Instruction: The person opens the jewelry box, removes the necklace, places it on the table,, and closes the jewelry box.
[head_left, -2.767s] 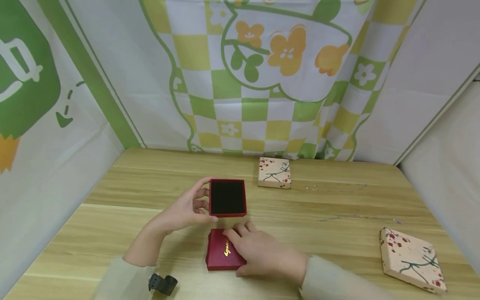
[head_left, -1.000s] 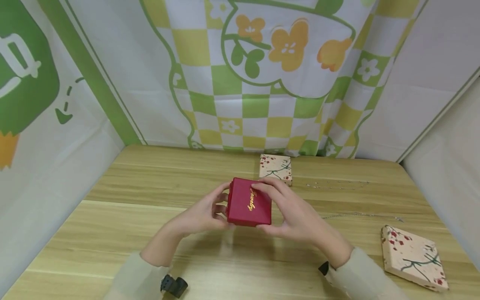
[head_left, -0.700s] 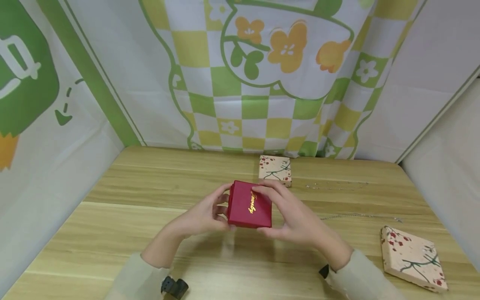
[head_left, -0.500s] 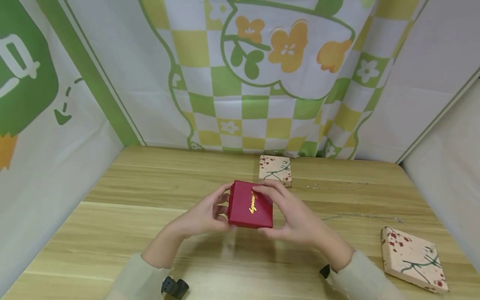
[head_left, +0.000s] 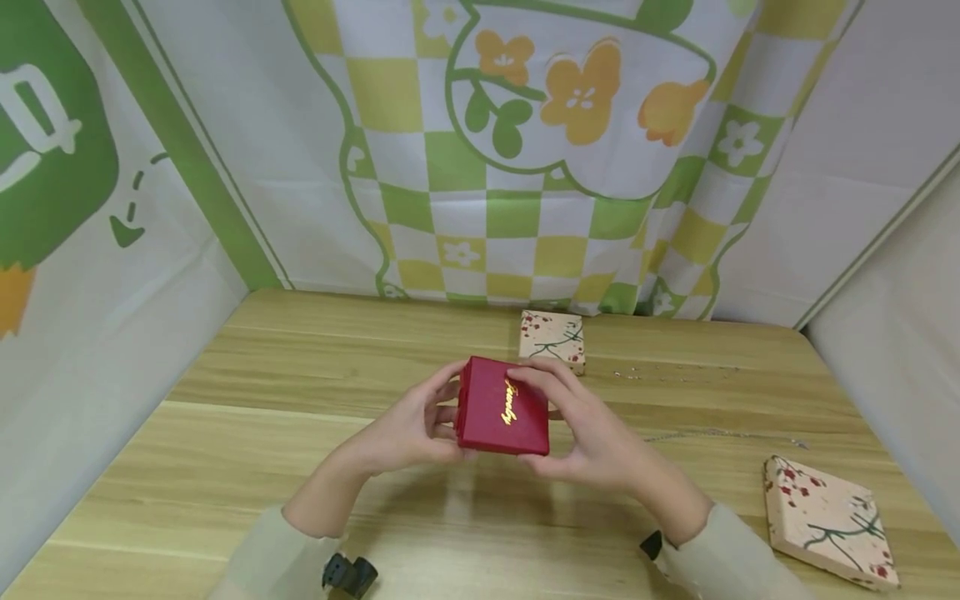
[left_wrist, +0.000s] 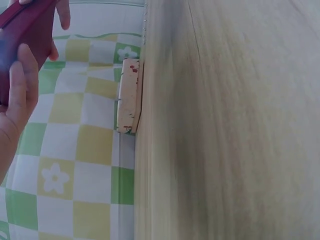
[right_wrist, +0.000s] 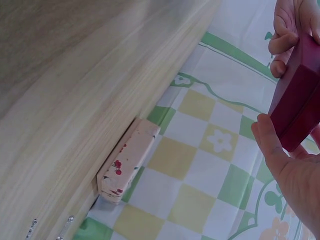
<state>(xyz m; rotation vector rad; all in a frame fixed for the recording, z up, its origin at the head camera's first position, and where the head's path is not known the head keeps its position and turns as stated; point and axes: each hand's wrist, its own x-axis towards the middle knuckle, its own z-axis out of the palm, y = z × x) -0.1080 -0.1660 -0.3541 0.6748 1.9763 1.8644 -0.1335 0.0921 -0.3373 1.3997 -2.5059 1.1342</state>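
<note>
A red jewelry box (head_left: 491,412), its lid marked with gold lettering, is raised over the wooden table between both hands. My left hand (head_left: 408,427) grips its left side, thumb at the near edge and fingers behind. On the right side, my right hand (head_left: 596,433) holds it with the thumb low at the near corner and fingertips over the lid's far edge. The left wrist view shows the box (left_wrist: 37,27) at the upper left, fingers pressed along its side. In the right wrist view the box (right_wrist: 297,95) is tilted, with fingers of both hands around it. Its inside is hidden.
A cream floral box (head_left: 551,333) stands at the back of the table, just beyond the hands. Another cream floral box (head_left: 828,523) lies at the front right. Two thin silver chains lie on the right side, a far chain (head_left: 675,372) and a nearer chain (head_left: 727,433). A checked curtain (head_left: 510,217) hangs behind.
Earlier, my left hand held the black-lined base and my right hand was on the red lid on the table. The lid now sits over the base, raised in both hands; the last second shows little movement.
</note>
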